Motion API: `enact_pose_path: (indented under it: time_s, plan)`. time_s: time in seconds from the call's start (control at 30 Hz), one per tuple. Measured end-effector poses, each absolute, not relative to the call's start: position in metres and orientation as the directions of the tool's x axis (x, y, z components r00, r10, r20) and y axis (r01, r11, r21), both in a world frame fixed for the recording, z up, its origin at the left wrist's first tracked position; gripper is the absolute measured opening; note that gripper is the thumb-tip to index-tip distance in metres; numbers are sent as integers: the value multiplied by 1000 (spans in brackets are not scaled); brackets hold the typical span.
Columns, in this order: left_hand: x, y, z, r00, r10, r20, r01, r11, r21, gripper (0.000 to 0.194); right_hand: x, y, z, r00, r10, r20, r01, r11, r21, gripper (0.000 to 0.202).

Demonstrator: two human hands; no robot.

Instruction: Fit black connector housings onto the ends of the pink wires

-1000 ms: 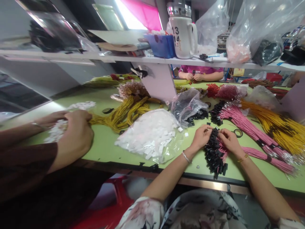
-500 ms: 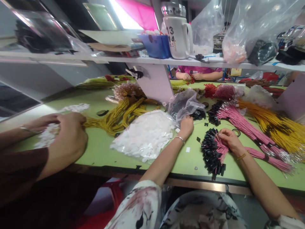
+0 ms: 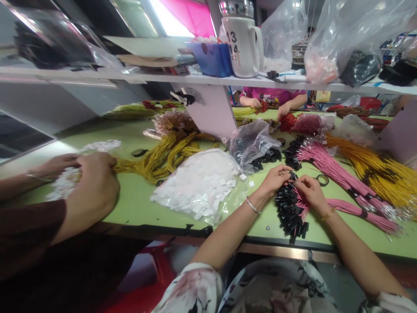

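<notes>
My left hand [image 3: 276, 179] pinches a small black connector housing [image 3: 292, 176] over the near bundle. Close beside it, my right hand [image 3: 311, 190] has its fingertips closed on a pink wire, whose end is hidden at the fingers. Below both hands lies a heap of black connectors [image 3: 291, 213] fitted on pink wires [image 3: 365, 214], which run off to the right. Behind my left hand, more loose black housings [image 3: 267, 158] spill from a clear plastic bag [image 3: 250, 141].
A bag of white connectors [image 3: 198, 184] lies left of my arms, near yellow wires [image 3: 166, 158]. At far left a co-worker's hands [image 3: 97, 182] handle white pieces. Another person [image 3: 273, 98] sits opposite. Across the back runs a shelf with a mug [image 3: 243, 48]. More pink wires [image 3: 339, 171] lie right.
My left hand has moved from the bag of black housings to the right, up to my right hand, bringing a black housing. The person opposite has reached one hand toward the red pieces.
</notes>
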State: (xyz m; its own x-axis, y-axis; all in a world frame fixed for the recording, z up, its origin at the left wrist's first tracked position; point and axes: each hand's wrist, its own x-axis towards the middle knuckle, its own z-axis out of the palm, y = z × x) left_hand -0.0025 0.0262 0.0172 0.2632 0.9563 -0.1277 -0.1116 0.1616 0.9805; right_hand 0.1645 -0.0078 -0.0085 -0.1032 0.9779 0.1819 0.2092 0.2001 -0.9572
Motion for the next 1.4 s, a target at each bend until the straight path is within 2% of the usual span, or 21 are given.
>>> enact_pose_path:
  time_s: [0.13, 0.3, 0.47, 0.6, 0.7, 0.83, 1.07, 1.27, 1.4]
  plan:
    - [-7, 23, 24, 275, 942, -195, -85, 225, 971, 13, 162, -11, -8, -84, 958, 275, 345, 287, -894, 26]
    - [-11, 16, 30, 271, 935, -227, -59, 252, 966, 12, 164, -11, -11, -97, 942, 321, 447, 329, -832, 25]
    - [-14, 15, 24, 286, 940, -185, -56, 209, 976, 15, 166, -12, -11, -170, 910, 379, 540, 408, -736, 23]
    - [-13, 16, 17, 314, 946, -76, 16, 75, 997, 10, 166, -13, -10, -230, 890, 393, 601, 447, -662, 21]
    - [-11, 15, 11, 280, 959, -50, 19, 46, 999, 10, 168, -11, -9, -233, 906, 354, 565, 422, -709, 19]
    - [-10, 15, 6, 233, 961, -150, -46, 165, 985, 13, 174, -7, -4, -275, 932, 236, 500, 348, -793, 14]
    - [-7, 12, 5, 154, 975, -160, -77, 173, 982, 12, 178, -5, -2, -289, 936, 203, 510, 330, -794, 15]
    - [1, 3, -4, 111, 990, -88, -36, 92, 995, 10, 169, -3, -11, -302, 916, 264, 487, 386, -783, 17]
    - [-5, 1, -10, 130, 989, -71, -31, 76, 997, 13, 180, -3, 4, -374, 906, 199, 494, 376, -784, 25]
